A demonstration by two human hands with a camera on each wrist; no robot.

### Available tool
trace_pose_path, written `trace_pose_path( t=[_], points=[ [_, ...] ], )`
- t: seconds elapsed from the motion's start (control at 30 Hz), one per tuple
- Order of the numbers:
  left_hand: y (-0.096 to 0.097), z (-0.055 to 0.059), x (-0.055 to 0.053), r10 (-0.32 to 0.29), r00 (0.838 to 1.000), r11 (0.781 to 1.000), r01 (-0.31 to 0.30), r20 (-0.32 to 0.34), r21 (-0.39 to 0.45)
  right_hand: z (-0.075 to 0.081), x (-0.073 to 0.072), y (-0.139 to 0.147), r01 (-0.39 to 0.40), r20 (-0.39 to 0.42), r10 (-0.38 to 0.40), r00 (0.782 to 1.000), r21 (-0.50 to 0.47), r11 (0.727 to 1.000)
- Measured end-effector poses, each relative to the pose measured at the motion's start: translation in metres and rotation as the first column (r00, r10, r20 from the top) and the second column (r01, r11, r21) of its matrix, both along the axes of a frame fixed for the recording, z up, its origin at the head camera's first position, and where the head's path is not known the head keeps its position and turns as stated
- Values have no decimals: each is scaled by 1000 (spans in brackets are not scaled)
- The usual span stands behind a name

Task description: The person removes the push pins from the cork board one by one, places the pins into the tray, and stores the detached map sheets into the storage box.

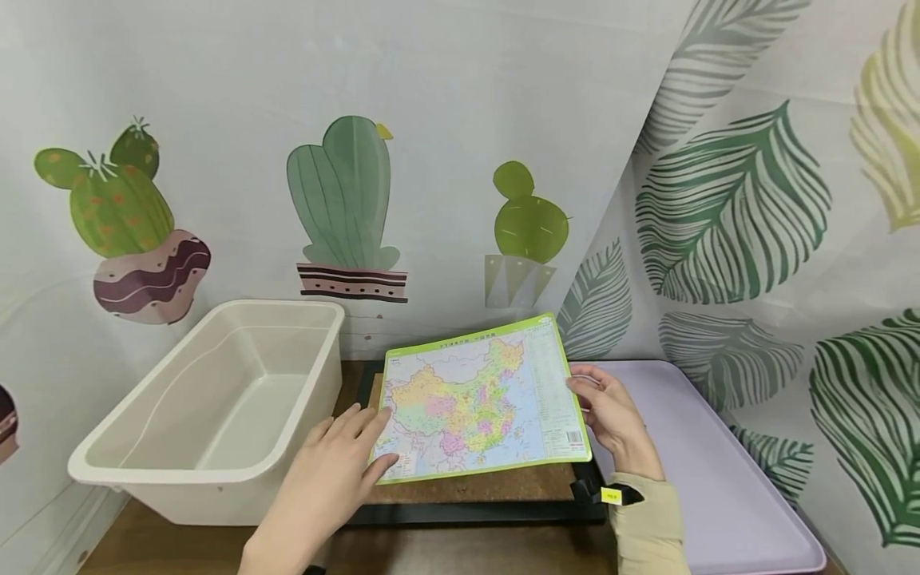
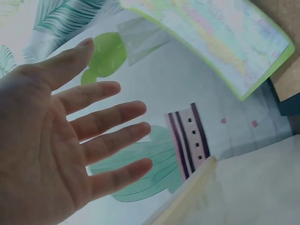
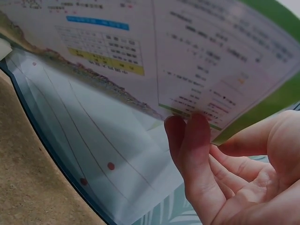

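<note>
A map sheet (image 1: 460, 407) with a green border and a coloured map on its face is raised at a tilt above a brown board with a black frame (image 1: 496, 489). My right hand (image 1: 611, 411) pinches its right edge between thumb and fingers. From the right wrist, the printed back of the map sheet (image 3: 117, 51) shows, and the right hand's fingers (image 3: 194, 145) hold its edge. By the map's left edge is my left hand (image 1: 334, 459), fingers straight. The left wrist view has the left hand (image 2: 61, 126) spread, apart from the map sheet (image 2: 211, 37).
To the left stands a deep off-white plastic tub (image 1: 208, 477). A flat lilac tray (image 1: 719, 479) lies at the right. Behind everything hangs a white curtain (image 1: 446, 96) printed with cacti and leaves. The wooden table (image 1: 431, 551) shows along the front.
</note>
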State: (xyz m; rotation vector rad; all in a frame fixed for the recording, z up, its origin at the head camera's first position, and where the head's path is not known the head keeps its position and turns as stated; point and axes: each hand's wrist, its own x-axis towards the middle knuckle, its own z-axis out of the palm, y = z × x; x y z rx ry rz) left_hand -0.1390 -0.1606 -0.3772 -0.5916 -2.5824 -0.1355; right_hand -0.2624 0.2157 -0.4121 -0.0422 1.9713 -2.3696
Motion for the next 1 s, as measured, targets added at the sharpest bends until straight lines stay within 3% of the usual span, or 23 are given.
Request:
trace_pose_path(
  t=[0.23,0.7,1.0],
  points=[
    [-14,9,15,-63,994,998,65,-86,23,3,0,-1,2,-2,-2,1000,-36,999],
    [-63,22,34,-71,985,993,85,-154,87,4,2,-1,-7,-15,5,1000,-90,996],
    [-115,31,39,-6,990,990,26,-139,136,6,2,0,-2,-12,0,1000,-145,989]
  ],
)
